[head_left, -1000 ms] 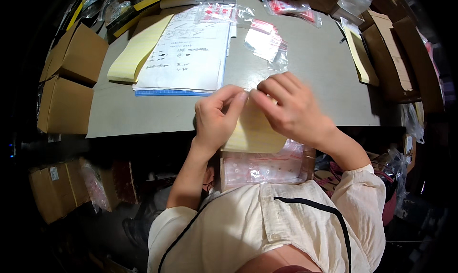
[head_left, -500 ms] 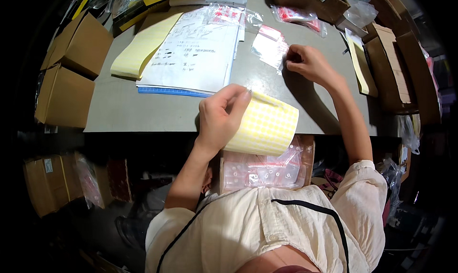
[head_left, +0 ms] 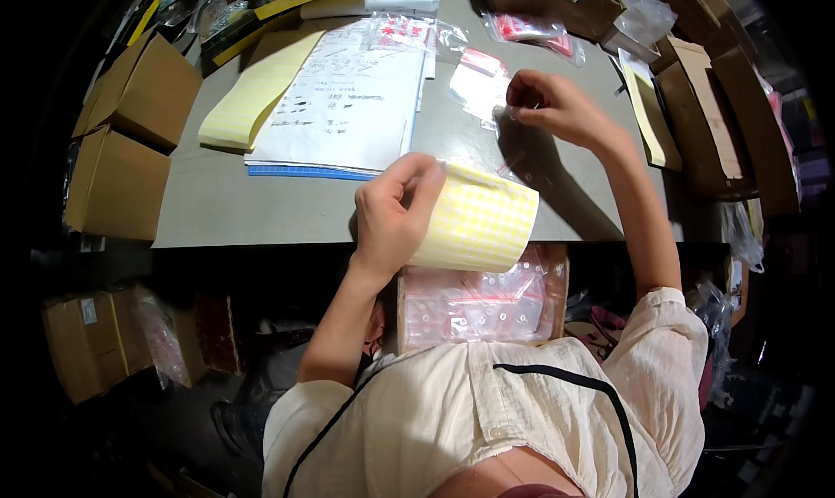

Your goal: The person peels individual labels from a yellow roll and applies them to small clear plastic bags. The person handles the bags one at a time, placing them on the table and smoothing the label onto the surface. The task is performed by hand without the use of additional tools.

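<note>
Cardboard boxes (head_left: 122,185) hem in the grey table (head_left: 252,207) on both sides, and a stack of written papers (head_left: 348,98) takes up its left. Over its near edge, the left hand (head_left: 393,209) pinches the yellow-checked sheet (head_left: 483,220). The right hand (head_left: 557,106) curls beside the small bags (head_left: 475,82); I can't tell whether its fingers grip one. Below, an open box (head_left: 559,294) holds clear, red-striped bags (head_left: 478,311).

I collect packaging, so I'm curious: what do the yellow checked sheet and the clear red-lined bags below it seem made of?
Yellow checked thin sheet, in the left hand: smooth-looking paper, perhaps coated, since it curves softly.

Clear red-lined flat bags: probably glossy plastic film, judging by their transparency and bright reflections.
</note>
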`<state>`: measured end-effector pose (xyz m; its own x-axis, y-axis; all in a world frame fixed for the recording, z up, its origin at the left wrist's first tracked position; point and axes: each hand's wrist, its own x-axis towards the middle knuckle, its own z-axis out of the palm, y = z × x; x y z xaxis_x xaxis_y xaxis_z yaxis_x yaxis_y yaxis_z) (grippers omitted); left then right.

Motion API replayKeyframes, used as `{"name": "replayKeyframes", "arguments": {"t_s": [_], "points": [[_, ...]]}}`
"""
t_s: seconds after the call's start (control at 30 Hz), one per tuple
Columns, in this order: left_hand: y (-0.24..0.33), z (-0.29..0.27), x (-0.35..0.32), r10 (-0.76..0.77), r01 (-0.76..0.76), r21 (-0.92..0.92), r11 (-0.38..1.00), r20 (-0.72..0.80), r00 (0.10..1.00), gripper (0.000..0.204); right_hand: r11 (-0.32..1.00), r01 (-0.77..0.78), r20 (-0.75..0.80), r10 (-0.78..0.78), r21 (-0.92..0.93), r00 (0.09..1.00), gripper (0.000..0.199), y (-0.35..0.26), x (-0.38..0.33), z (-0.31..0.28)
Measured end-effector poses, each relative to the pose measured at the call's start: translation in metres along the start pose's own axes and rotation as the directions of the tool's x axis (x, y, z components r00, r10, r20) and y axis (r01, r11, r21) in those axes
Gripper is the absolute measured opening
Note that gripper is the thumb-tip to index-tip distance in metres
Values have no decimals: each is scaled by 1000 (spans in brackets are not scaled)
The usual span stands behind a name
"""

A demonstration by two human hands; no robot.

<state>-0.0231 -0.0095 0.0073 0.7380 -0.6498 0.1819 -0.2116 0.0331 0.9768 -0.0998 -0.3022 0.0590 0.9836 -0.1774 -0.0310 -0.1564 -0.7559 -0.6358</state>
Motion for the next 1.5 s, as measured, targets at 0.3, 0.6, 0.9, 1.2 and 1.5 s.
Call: {"name": "replayKeyframes", "arguments": {"t_s": [0.3,0.6,0.9,1.2,1.5], "points": [[0,0,-2,32,-32,-60,998,-1,1000,18,890,-248,-73,238,-383,968,26,1,-19,-4],[2,-8,2,-45,80,-181,980,191,981,18,986,-107,233,134,-126,963,34,-62,-76,-5],[-5,-6,-4,80,-71,-58,996,180,980,15,954,300,-56,-299,11,953,20,-103,-50,50],[-9,-6,1,56,-40,-105,994,157,986,16,618,509,-136,-706,-599,695,27,-93,-58,70],[-3,0,0,-5,17,-118,993,100,995,18,950,-7,-141,53,313,989,18,8,-9,12]]}}
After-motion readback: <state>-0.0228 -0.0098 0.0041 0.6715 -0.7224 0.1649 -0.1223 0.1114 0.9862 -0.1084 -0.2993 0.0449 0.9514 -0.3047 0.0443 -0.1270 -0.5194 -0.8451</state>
